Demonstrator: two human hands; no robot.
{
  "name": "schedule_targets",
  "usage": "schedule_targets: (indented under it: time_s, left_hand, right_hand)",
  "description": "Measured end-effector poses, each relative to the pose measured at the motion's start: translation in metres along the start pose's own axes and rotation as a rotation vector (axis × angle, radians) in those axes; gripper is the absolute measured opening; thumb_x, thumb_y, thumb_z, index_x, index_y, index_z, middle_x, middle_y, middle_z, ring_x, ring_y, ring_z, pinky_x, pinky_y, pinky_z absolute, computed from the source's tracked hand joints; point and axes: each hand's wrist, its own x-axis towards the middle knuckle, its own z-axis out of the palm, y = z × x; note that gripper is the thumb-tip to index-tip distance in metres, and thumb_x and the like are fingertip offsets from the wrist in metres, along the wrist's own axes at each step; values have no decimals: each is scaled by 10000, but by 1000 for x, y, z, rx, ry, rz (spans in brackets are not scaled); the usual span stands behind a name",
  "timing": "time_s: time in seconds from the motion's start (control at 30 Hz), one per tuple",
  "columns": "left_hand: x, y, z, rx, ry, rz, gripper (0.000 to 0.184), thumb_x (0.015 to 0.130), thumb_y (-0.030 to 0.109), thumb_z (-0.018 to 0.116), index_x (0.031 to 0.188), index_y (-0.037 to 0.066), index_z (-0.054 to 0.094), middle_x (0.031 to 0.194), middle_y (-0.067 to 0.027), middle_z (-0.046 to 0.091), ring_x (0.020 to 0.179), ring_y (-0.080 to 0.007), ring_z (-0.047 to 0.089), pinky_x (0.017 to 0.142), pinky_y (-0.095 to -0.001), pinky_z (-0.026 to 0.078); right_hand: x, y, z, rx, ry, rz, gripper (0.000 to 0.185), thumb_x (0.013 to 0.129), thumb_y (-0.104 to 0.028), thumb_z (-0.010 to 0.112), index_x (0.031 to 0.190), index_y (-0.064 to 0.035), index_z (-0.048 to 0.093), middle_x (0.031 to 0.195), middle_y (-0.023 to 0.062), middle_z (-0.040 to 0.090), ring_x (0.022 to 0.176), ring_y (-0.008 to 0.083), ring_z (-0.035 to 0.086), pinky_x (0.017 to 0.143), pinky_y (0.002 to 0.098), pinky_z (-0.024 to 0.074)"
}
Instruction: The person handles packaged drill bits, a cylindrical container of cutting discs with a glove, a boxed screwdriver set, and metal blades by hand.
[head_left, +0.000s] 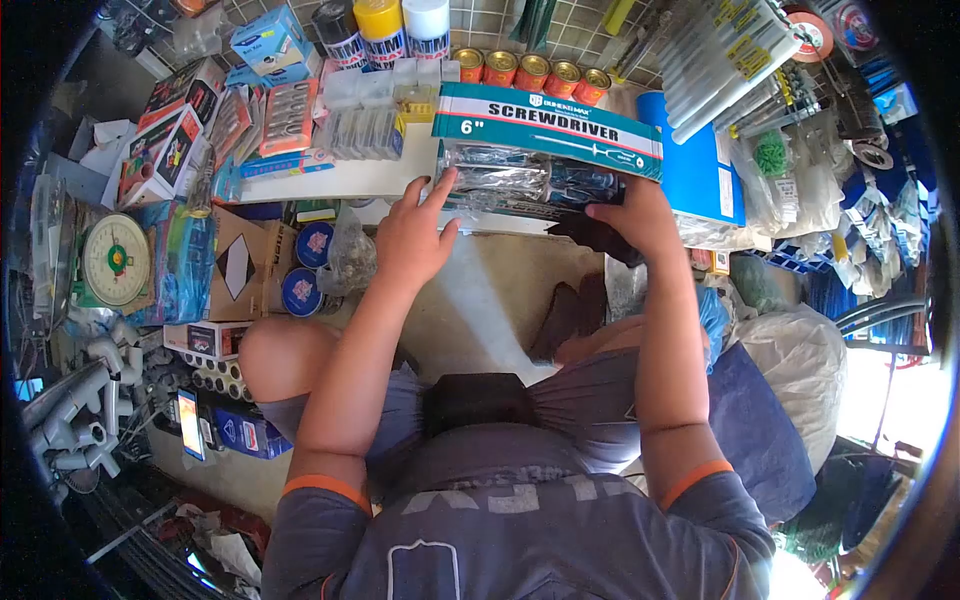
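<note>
In front of me is a long green, white and red box (548,130) printed "SCREWDRIVER" and 6". Its near side stands open, showing screwdrivers (500,175) in clear plastic wrapping. My left hand (415,238) is at the box's left end, its fingers apart and the index fingertip against the edge by the wrapping. At the right end, my right hand (645,215) grips the box, thumb towards me; some of its fingers are hidden. Below that thumb hangs a crumpled black thing (600,235) whose kind I cannot make out.
Behind the box stand spray cans (378,30) and several small red-orange tins (533,72). Clear cases (362,132) lie on the white shelf (290,182) to the left. A dial scale (117,258) is at far left, and a blue folder-like sheet (705,170) at right.
</note>
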Motion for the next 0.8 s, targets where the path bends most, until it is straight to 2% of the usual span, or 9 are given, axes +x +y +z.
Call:
schedule_targets:
  time_s: [0.07, 0.1, 0.17, 0.23, 0.37, 0.43, 0.5, 0.7, 0.8]
  left_hand:
    - [2, -6, 1, -105, 88, 62, 709, 870, 256, 731, 1515, 222, 438, 1392, -188, 536, 1224, -377, 577, 971, -465, 502]
    - [5, -12, 1, -193, 151, 99, 738, 866, 246, 742, 1527, 204, 417, 1408, -192, 529, 1251, -370, 565, 999, -459, 487]
    - [7, -13, -6, -478, 184, 29, 773, 868, 224, 754, 1543, 165, 381, 1430, -197, 520, 1284, -344, 551, 1037, -440, 468]
    - [9, -4, -25, -862, 102, -180, 788, 879, 198, 759, 1551, 123, 354, 1440, -197, 517, 1294, -307, 547, 1056, -414, 457]
    - [13, 0, -31, -1367, 11, -189, 733, 942, 112, 690, 1551, 4, 297, 1379, -189, 557, 1273, -243, 547, 1085, -356, 428]
    - [14, 4, -29, -1381, 0, -215, 680, 943, 98, 685, 1520, -31, 351, 1322, -158, 590, 1240, -223, 555, 1069, -342, 424]
    - [19, 1, -26, -1373, -65, -226, 640, 940, 99, 688, 1495, -34, 398, 1290, -146, 605, 1217, -209, 558, 1048, -335, 433]
    - [23, -2, -11, -1275, -5, -117, 378, 968, 107, 661, 1300, -19, 530, 1217, -79, 647, 1111, -144, 598, 985, -300, 441]
    - [23, 1, -12, -1314, -43, -146, 333, 963, 104, 662, 1252, 10, 524, 1180, -85, 651, 1102, -164, 606, 986, -329, 448]
  right_hand:
    - [-7, -12, -31, 114, -43, 19, 419, 735, -271, 868, 1003, 9, 707, 953, 169, 726, 930, 303, 696, 849, 402, 523]
    - [-12, -15, -50, 190, -186, 72, 385, 805, -300, 841, 930, 24, 677, 842, 89, 692, 815, 183, 641, 756, 337, 501]
    - [-17, 14, -79, 381, -437, 227, 391, 894, -373, 766, 873, 0, 651, 762, 13, 609, 723, 115, 545, 657, 290, 444]
    - [-26, 32, -93, 566, -357, 230, 447, 957, -447, 678, 829, -21, 633, 735, -18, 556, 686, 96, 496, 599, 280, 388]
    - [-28, 53, -79, 168, -193, 439, 551, 920, -542, 689, 1079, -16, 658, 802, 63, 626, 755, 158, 580, 720, 309, 480]
    - [-26, 69, -60, 183, -308, 438, 677, 885, -508, 738, 1372, -67, 571, 952, 142, 653, 857, 210, 612, 791, 347, 517]
    - [-25, 67, -42, 253, -331, 277, 680, 893, -432, 755, 1417, -61, 532, 1016, 146, 648, 936, 227, 610, 868, 360, 512]
    - [-24, 50, -49, 395, -372, 94, 614, 921, -337, 743, 1404, -33, 518, 1147, 107, 660, 1032, 219, 602, 969, 342, 470]
    - [-27, 53, -45, 441, -249, 218, 530, 931, -341, 734, 1329, -27, 577, 1114, 82, 665, 1011, 186, 593, 933, 324, 473]
